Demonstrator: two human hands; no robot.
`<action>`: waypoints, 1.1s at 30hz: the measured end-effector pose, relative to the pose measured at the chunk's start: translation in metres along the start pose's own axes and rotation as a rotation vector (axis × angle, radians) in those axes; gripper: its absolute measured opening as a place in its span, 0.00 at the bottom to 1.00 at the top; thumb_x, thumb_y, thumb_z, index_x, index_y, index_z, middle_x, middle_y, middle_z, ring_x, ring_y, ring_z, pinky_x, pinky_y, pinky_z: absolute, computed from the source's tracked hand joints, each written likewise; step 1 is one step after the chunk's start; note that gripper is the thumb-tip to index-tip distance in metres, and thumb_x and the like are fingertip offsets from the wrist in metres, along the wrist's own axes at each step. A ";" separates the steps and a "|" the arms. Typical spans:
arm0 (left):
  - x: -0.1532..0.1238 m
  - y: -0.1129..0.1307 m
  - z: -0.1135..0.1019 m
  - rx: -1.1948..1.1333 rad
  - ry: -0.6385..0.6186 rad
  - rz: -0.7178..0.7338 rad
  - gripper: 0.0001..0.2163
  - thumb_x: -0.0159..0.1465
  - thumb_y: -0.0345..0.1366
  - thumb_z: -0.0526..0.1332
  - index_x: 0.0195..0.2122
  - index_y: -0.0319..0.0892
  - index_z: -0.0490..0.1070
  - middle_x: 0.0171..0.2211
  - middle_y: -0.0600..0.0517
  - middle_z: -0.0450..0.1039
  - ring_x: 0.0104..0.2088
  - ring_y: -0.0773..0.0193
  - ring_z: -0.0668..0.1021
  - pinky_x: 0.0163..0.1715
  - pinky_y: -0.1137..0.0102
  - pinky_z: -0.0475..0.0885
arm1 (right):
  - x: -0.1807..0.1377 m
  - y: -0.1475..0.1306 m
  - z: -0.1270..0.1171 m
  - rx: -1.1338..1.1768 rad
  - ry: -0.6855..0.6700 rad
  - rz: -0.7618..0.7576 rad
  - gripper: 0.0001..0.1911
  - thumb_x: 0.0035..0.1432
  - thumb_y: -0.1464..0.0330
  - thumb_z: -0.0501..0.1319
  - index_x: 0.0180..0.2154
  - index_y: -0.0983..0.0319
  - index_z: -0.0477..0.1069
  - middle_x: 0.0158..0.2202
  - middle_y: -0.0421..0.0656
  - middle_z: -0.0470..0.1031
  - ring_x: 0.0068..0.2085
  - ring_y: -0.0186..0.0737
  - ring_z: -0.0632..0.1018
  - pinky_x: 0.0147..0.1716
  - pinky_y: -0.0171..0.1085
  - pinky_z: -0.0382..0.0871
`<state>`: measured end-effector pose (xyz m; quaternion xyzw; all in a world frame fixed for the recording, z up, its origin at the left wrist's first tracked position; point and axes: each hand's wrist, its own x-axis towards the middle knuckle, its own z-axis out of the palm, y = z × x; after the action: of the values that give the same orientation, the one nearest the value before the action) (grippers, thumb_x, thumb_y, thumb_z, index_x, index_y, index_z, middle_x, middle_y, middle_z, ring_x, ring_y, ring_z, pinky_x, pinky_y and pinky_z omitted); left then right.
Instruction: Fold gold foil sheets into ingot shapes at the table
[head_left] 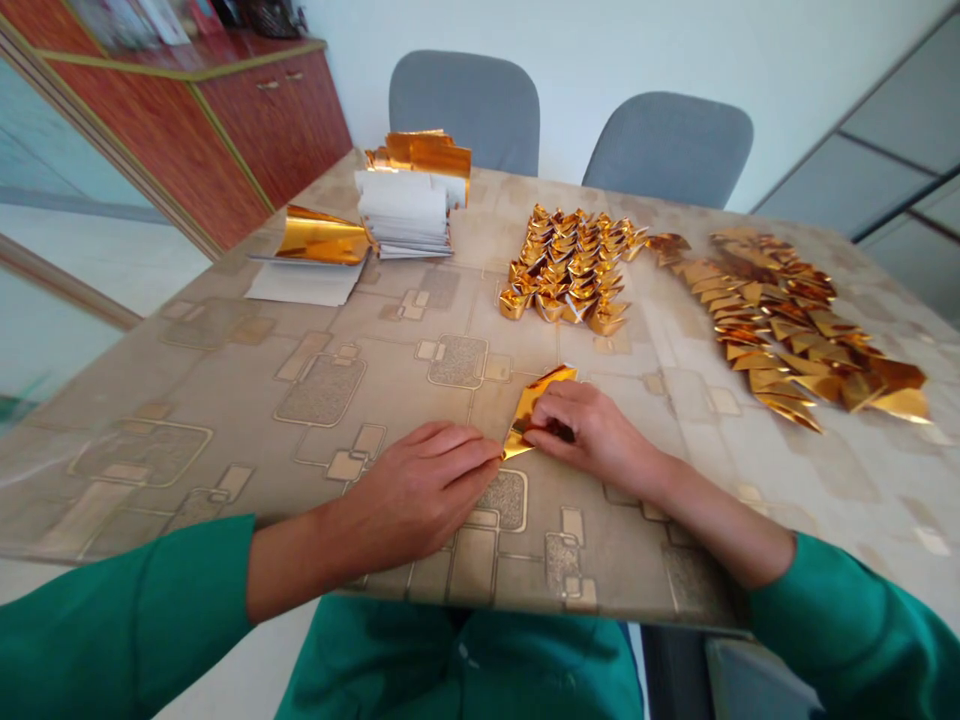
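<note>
The left hand (420, 490) lies low on the tabletop (225, 400), fingers straight and close together, not clasping anything. Only its fingertips (487, 452) press on the near left corner of the gold sheet (534, 398). To the right, the right hand (592, 430) curls over the sheet's other side, gripping it against the surface.

The step in hand appears to be a fold being creased. It would likely go best with the left fingertips pinning that corner flat while the right hand lines up the edges before any pressure goes on. Foil like this probably shows every wrong crease, so one firm stroke along the fold should serve better than repeated rubbing.

The sheet sits near the tabletop's front edge, between the two hands. It is small, mirror-bright gold and already folded to a pointed shape. Its left tip sits under the fingertips, its upper corner juts up and away from the person, and its right part is hidden beneath the right hand. Farther back lie flat sheets (405, 215), then folded gold pieces (570, 270).
</note>
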<state>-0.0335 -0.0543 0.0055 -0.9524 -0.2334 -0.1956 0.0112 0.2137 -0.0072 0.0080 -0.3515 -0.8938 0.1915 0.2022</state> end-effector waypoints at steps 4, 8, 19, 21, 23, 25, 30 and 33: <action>0.007 0.000 0.002 0.038 -0.014 -0.033 0.14 0.69 0.33 0.54 0.53 0.37 0.70 0.52 0.44 0.74 0.50 0.55 0.74 0.50 0.60 0.70 | -0.001 0.001 0.002 -0.013 0.017 -0.012 0.10 0.62 0.72 0.60 0.28 0.62 0.65 0.28 0.40 0.68 0.31 0.36 0.67 0.31 0.34 0.56; 0.015 0.000 0.009 0.051 -0.085 -0.029 0.13 0.69 0.37 0.55 0.51 0.37 0.70 0.47 0.45 0.74 0.46 0.55 0.74 0.48 0.59 0.70 | -0.002 0.000 0.004 -0.049 0.029 -0.015 0.10 0.63 0.71 0.61 0.28 0.62 0.64 0.28 0.40 0.68 0.32 0.36 0.67 0.31 0.35 0.56; 0.022 0.002 0.006 0.124 -0.173 0.047 0.11 0.68 0.31 0.54 0.48 0.36 0.72 0.40 0.46 0.73 0.42 0.57 0.72 0.54 0.57 0.66 | -0.023 -0.007 -0.004 -0.495 0.120 -0.254 0.09 0.69 0.70 0.54 0.41 0.62 0.73 0.35 0.44 0.76 0.39 0.42 0.70 0.40 0.42 0.61; 0.024 0.003 0.004 0.141 -0.185 0.052 0.11 0.68 0.31 0.55 0.48 0.35 0.72 0.39 0.47 0.73 0.41 0.57 0.72 0.54 0.57 0.66 | -0.032 -0.010 -0.006 -0.560 0.088 -0.343 0.12 0.70 0.72 0.51 0.47 0.64 0.73 0.39 0.44 0.78 0.42 0.42 0.71 0.46 0.44 0.61; 0.026 0.003 0.002 0.153 -0.188 0.054 0.11 0.67 0.31 0.55 0.48 0.35 0.72 0.38 0.47 0.73 0.41 0.56 0.72 0.54 0.57 0.67 | -0.040 -0.013 -0.008 -0.582 0.055 -0.328 0.15 0.71 0.73 0.50 0.52 0.66 0.71 0.44 0.44 0.79 0.45 0.42 0.71 0.50 0.46 0.59; 0.025 0.004 0.001 0.158 -0.185 0.058 0.11 0.68 0.30 0.54 0.48 0.35 0.72 0.39 0.47 0.74 0.41 0.56 0.73 0.54 0.57 0.67 | -0.047 -0.013 -0.010 -0.593 0.027 -0.280 0.16 0.71 0.73 0.49 0.55 0.65 0.69 0.49 0.44 0.79 0.48 0.43 0.72 0.54 0.48 0.56; 0.016 0.003 0.007 0.128 -0.157 0.055 0.13 0.68 0.29 0.52 0.51 0.35 0.71 0.47 0.44 0.75 0.47 0.56 0.74 0.57 0.57 0.65 | -0.060 -0.008 -0.018 -0.586 -0.031 -0.235 0.18 0.72 0.71 0.48 0.58 0.61 0.68 0.56 0.43 0.75 0.56 0.45 0.70 0.60 0.53 0.51; 0.010 0.001 0.011 0.110 -0.130 0.042 0.14 0.69 0.32 0.53 0.53 0.35 0.70 0.51 0.44 0.75 0.50 0.55 0.74 0.59 0.57 0.64 | -0.063 -0.004 -0.019 -0.572 -0.038 -0.211 0.18 0.72 0.71 0.49 0.59 0.63 0.67 0.58 0.44 0.74 0.58 0.48 0.69 0.61 0.55 0.51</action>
<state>-0.0208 -0.0499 -0.0010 -0.9657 -0.2241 -0.1199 0.0526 0.2632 -0.0513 0.0118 -0.2956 -0.9467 -0.0835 0.0970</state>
